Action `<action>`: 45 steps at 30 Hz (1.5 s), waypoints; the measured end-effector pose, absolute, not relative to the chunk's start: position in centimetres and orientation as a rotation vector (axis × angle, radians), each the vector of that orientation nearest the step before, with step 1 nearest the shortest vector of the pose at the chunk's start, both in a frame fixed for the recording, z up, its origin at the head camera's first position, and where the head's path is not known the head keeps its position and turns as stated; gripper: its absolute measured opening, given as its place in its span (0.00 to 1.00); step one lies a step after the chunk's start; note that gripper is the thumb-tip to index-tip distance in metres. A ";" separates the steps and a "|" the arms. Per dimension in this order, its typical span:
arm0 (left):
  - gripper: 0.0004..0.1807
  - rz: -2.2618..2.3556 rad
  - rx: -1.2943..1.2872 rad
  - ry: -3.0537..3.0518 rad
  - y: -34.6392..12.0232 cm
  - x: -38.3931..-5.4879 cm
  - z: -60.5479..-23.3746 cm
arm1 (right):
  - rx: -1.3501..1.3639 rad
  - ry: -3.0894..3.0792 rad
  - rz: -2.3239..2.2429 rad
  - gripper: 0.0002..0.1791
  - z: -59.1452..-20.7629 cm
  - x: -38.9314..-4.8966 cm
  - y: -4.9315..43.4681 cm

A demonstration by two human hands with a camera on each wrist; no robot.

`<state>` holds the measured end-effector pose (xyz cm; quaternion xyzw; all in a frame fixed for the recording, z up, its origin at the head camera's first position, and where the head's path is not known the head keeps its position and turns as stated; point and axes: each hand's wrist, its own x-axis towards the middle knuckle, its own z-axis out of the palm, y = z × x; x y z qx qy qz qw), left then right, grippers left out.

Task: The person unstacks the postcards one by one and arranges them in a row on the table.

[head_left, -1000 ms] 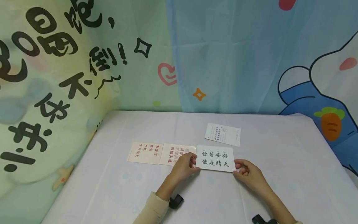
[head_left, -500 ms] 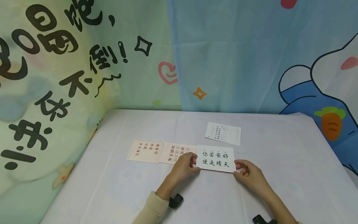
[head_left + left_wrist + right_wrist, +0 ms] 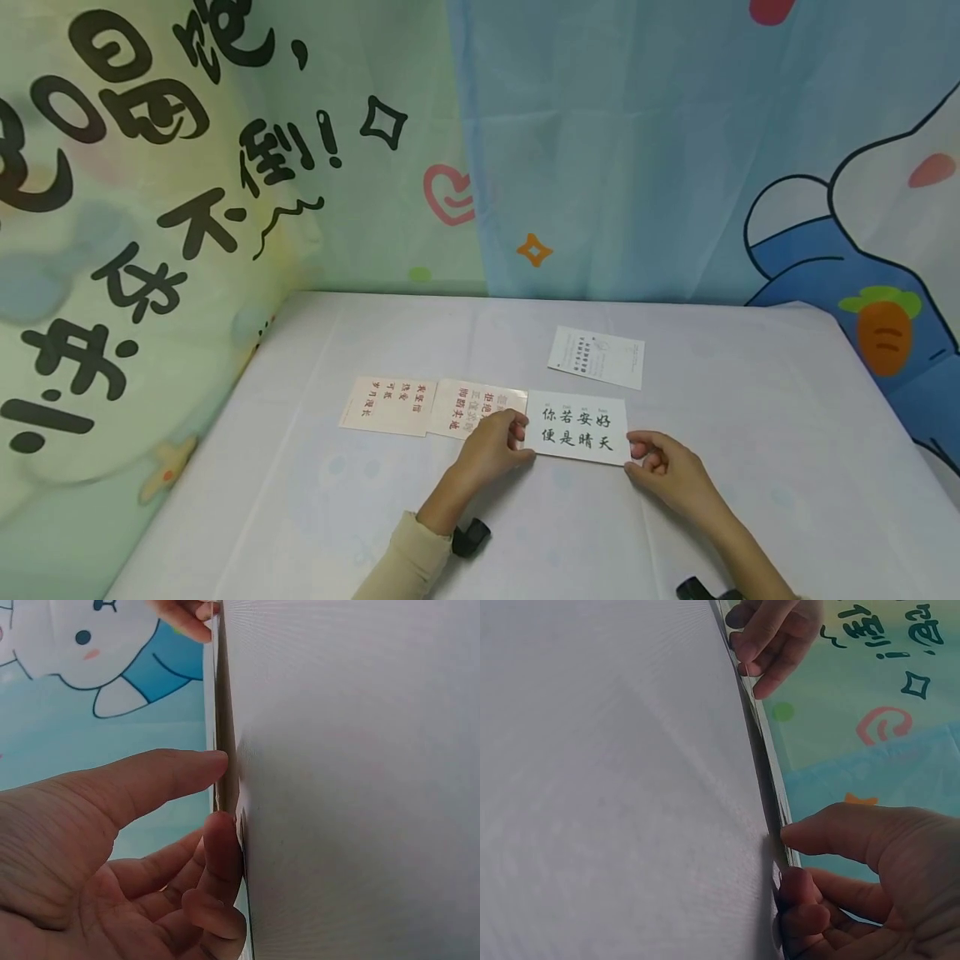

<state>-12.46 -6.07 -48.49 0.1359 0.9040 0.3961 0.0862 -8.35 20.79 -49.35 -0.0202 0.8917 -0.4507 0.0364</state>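
A white card printed with two lines of black Chinese characters lies nearly flat at mid-table, its front edge tipped slightly up. My left hand pinches its left edge near the front corner. At the opposite edge, my right hand holds it between thumb and fingers. The left wrist view shows the left thumb on the thin edge, with fingertips beneath. From the right wrist, the edge looks layered beside the right thumb; whether several cards are stacked I cannot tell.
Two cream cards with red characters, the outer one and the inner one, lie in a row to the left; my left hand partly covers the inner one. Behind stands a further white card, lying flat. Printed cloth bounds the white table.
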 end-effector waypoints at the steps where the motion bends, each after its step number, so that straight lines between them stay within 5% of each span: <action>1: 0.21 1.181 0.403 2.692 -6.1 -12.5 -48.5 | -0.065 2.736 -1.389 0.24 -49.4 -8.4 20.8; 45: 0.14 1.238 0.427 2.642 -5.9 -12.9 -48.4 | -0.028 2.705 -1.454 0.24 -49.3 -8.4 21.0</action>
